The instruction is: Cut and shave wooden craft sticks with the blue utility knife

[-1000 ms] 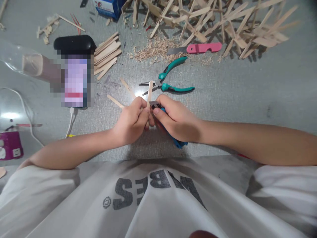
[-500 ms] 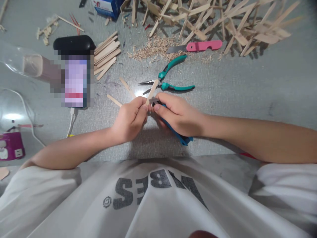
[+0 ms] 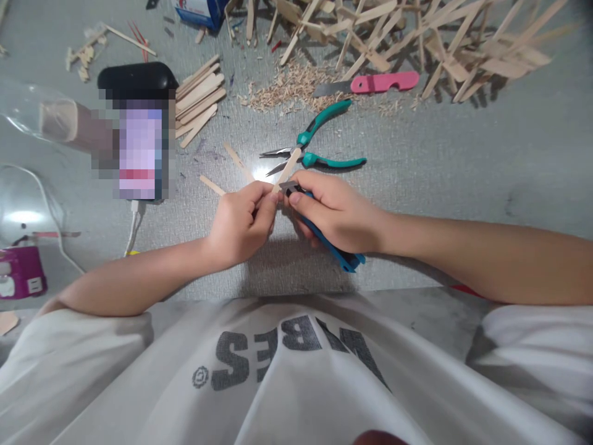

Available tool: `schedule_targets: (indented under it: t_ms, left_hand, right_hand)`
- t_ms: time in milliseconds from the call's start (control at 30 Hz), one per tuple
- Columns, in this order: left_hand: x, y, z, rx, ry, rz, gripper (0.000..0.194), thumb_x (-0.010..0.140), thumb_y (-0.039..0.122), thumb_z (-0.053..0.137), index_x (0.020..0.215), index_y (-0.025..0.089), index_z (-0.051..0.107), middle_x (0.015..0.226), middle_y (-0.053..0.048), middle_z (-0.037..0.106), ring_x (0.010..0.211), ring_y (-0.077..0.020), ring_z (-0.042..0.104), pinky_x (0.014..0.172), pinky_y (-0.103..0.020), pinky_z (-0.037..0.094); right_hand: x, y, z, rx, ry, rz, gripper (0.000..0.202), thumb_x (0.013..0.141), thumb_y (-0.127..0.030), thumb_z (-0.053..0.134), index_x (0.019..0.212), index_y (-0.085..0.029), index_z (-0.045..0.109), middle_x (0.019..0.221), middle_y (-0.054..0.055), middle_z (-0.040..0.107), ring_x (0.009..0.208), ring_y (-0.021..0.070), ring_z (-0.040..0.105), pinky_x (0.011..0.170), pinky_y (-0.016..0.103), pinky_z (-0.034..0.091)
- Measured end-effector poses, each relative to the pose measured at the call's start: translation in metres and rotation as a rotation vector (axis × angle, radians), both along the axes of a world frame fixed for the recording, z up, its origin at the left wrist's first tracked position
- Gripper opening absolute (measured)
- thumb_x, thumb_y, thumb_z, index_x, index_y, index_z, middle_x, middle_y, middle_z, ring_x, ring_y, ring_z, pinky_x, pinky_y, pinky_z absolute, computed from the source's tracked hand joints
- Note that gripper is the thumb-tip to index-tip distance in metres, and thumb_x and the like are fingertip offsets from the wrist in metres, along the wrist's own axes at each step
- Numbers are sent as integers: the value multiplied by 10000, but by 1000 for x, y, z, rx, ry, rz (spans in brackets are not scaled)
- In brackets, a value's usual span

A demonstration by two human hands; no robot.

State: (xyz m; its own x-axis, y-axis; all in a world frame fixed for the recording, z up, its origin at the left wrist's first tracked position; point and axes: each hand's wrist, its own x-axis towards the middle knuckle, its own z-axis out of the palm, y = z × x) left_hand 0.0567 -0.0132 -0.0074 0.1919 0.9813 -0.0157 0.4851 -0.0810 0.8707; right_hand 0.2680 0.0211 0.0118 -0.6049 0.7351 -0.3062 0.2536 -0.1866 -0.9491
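Observation:
My left hand (image 3: 243,221) is closed, pinching a wooden craft stick (image 3: 289,168) between thumb and fingers. The stick's rounded end points up and to the right. Closed around blue-handled pliers (image 3: 327,241) is my right hand (image 3: 340,207). Their short metal jaws sit right beside the held stick, close to my left thumb; whether they bite on it I cannot tell. Two more thin sticks (image 3: 238,159) show past my left knuckles, their lower ends hidden by the hand. Green-handled needle-nose pliers (image 3: 308,150) lie spread on the table just beyond my hands.
A pink-handled knife (image 3: 384,82) lies by a heap of wood shavings (image 3: 290,89). Behind is a large pile of joined sticks (image 3: 370,37). On the left are loose craft sticks (image 3: 199,99), a blurred phone (image 3: 139,148) on a cable, a black case (image 3: 136,81) and a purple box (image 3: 23,272).
My right hand and the blue-handled pliers have shifted very slightly to the right. The held stick's tip leans a little more to the right. The rest looks the same.

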Motion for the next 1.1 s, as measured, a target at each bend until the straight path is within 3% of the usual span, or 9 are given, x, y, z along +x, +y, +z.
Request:
schedule_targets:
  t_ms: [167, 400, 533, 767, 1100]
  left_hand:
    - [-1, 4, 0, 44, -18, -14, 272, 1105, 353, 579, 977, 197, 761, 675, 2, 689, 613, -139, 610, 611, -296, 473]
    - [-2, 7, 0, -38, -203, -47, 298, 1109, 413, 609, 937, 198, 723, 618, 11, 641, 536, -122, 553, 532, -273, 466]
    - [-1, 8, 1, -61, -213, -59, 327, 1108, 440, 625, 905, 199, 712, 581, 19, 613, 507, -118, 531, 508, -272, 454]
    - [-1, 6, -2, -94, -212, -12, 441, 1129, 598, 611, 964, 209, 738, 574, 12, 628, 502, -134, 573, 514, -293, 482]
    - [0, 5, -1, -16, -119, 1, 307, 1128, 404, 609, 980, 194, 777, 592, 19, 672, 535, -127, 618, 579, -284, 512]
  right_hand:
    - [2, 6, -4, 89, 18, 22, 256, 1150, -332, 522, 905, -259, 536, 555, -55, 584, 495, 152, 553, 555, 321, 438]
    - [7, 19, -10, 79, 105, 110, 263, 1130, -440, 583, 939, -258, 565, 544, -82, 555, 453, 130, 529, 519, 286, 420]
    - [9, 21, -12, 94, 134, 172, 251, 1124, -419, 574, 935, -255, 565, 550, -72, 566, 462, 132, 527, 526, 288, 417]
    - [10, 20, -13, 72, 121, 131, 268, 1114, -471, 596, 955, -255, 574, 579, -58, 590, 507, 146, 535, 573, 306, 416]
    - [9, 15, -16, 88, 99, 77, 208, 1131, -402, 538, 995, -253, 588, 595, -52, 602, 551, 162, 556, 625, 326, 428]
